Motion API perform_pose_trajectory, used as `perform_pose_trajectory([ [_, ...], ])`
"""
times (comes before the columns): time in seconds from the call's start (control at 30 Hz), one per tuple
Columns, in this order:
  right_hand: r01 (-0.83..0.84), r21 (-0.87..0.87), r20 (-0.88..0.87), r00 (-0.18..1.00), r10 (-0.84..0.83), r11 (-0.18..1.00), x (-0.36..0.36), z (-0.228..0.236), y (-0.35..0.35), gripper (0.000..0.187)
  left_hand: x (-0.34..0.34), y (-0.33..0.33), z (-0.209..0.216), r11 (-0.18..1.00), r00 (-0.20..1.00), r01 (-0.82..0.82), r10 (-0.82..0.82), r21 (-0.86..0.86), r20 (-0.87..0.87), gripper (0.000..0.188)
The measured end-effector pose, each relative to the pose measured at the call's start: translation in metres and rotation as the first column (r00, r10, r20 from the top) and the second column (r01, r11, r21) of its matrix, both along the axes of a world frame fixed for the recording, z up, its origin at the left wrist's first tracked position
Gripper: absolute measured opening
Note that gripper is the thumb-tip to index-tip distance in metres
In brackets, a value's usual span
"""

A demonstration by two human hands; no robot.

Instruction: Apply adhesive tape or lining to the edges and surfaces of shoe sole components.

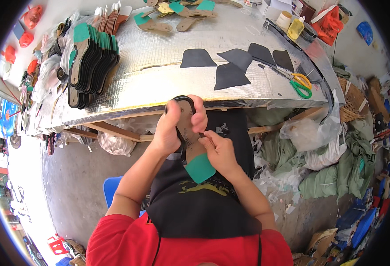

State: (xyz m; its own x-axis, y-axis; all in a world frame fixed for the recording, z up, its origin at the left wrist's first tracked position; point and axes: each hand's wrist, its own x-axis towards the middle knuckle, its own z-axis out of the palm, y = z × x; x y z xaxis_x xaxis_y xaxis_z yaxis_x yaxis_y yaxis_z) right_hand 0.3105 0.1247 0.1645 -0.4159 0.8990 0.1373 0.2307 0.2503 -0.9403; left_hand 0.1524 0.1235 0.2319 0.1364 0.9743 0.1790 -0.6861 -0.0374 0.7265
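Over my lap I hold a brown shoe insole point(187, 128) with a green end pointing toward me and a black edge along its left side and far end. My left hand point(166, 128) wraps round its far half, thumb on the left edge and fingers on the right. My right hand point(220, 153) is closed in a pinch at the insole's right edge, near its middle. A small dark bit shows at those fingertips, too small to name. Beyond my hands, several black trapezoid pieces point(232, 76) lie on the foil-covered table point(159, 82).
Scissors point(302, 84) with green and yellow handles lie at the table's right. A stack of green-ended insoles point(93, 62) stands at the left; more loose insoles point(190, 21) lie at the back. A yellow bottle point(296, 28) stands back right. Bundled cloth point(323, 177) fills the floor right.
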Motion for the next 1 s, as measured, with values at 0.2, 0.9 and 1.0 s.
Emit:
perform_pose_trajectory([
  [0.2, 0.17, 0.869, 0.086, 0.873, -0.48, 0.465, 0.04, 0.05, 0.041, 0.034, -0.015, -0.014, 0.017, 0.921, 0.999, -0.007, -0.01, -0.389, -0.043, 0.103],
  [0.9, 0.015, -0.476, -0.506, 0.813, -0.288, 0.879, 0.013, 0.036, 0.035, 0.012, 0.002, -0.034, -0.005, 0.944, 0.889, 0.049, -0.189, -0.325, -0.416, 0.038],
  [1.0, -0.125, -0.552, -0.59, 0.757, -0.281, 0.824, 0.009, 0.029, 0.037, 0.021, -0.008, -0.041, -0.003, 0.947, 0.864, 0.096, -0.233, -0.307, -0.447, 0.035],
])
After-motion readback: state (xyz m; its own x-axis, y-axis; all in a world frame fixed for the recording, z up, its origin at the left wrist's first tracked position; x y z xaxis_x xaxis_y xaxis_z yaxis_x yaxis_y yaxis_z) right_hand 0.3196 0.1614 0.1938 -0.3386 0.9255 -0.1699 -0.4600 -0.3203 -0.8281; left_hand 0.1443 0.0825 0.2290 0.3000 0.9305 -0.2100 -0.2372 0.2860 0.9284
